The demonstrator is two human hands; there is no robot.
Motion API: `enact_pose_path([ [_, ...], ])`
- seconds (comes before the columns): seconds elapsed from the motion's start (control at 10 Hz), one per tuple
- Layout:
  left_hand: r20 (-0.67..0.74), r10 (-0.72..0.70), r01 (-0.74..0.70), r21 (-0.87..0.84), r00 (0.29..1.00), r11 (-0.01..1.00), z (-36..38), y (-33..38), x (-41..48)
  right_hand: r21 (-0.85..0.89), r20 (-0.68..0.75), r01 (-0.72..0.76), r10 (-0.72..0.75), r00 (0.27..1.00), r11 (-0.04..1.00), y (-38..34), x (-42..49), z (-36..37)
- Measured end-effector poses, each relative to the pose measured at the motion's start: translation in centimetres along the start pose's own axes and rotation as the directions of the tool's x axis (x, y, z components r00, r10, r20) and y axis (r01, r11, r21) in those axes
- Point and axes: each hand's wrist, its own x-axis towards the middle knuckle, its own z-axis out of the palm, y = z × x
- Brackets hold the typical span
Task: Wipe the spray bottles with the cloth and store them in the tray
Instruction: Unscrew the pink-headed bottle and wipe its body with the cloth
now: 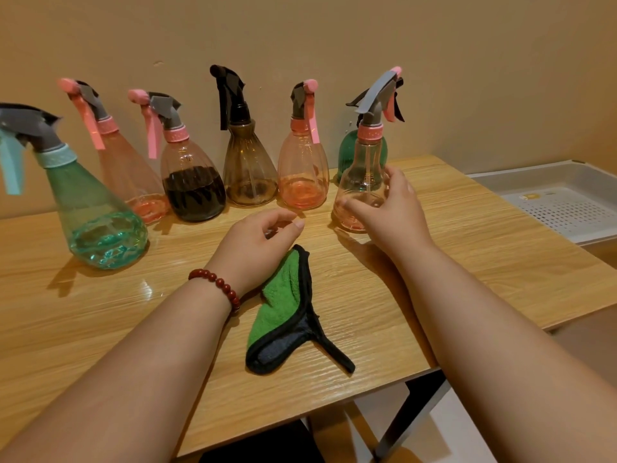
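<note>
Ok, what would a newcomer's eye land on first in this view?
The row of spray bottles against the wall, the big teal bottle at front left most of all. Then the right hand gripping a clear bottle at the right end, and the green cloth lying on the table, front centre.

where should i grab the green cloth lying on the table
Pinch the bunched upper end of the green cloth from above with the left hand, which is nearest it. It lies flat on the table, so only the raised folds give purchase. The right hand grips the clear pink spray bottle.
</note>
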Motion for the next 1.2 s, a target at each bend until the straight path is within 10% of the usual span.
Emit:
enact_pose_path([
  [1.2, 0.131, -0.032, -0.016, 0.350, 0.991, 0.937, 0.2, 0.2, 0.7, -0.103, -0.193, -0.158, 0.136, 0.972, 0.982, -1.3, 1.0, 1.7],
])
